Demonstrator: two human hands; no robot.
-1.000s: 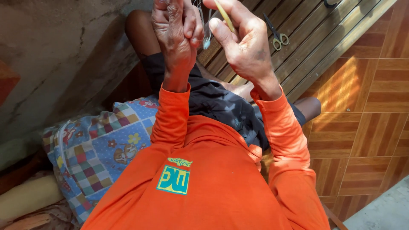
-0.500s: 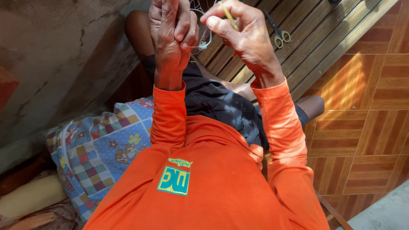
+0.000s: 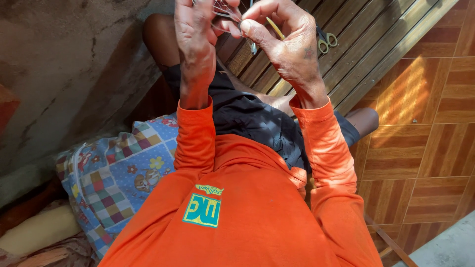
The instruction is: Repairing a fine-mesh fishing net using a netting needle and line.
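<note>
The work item is a web of thin, pale thread-like mesh strands (image 3: 225, 12) held up at the top edge of the view, between my two hands and above my lap. I judge it very light, limp and easily tangled or snapped, with no stiffness of its own; it should be taken by pinching single strands near a knot or crossing, keeping tension low. My left hand (image 3: 195, 37) is curled closed around the strands, its fingers (image 3: 217, 22) gathered on them. My right hand (image 3: 287, 42) pinches narrowly: thumb and forefinger meet at the mesh while a slim yellow rod-shaped tool (image 3: 274, 28) lies along the hand. I judge the tool rigid and smooth, so it may slip; grip it near mid-length. Beyond the hands, a pair of small metal scissors with looped handles (image 3: 324, 40) rests on the brown wooden slatted floor (image 3: 376, 34). A patchwork-printed blue cushion (image 3: 118, 173) lies beside my left hip.
</note>
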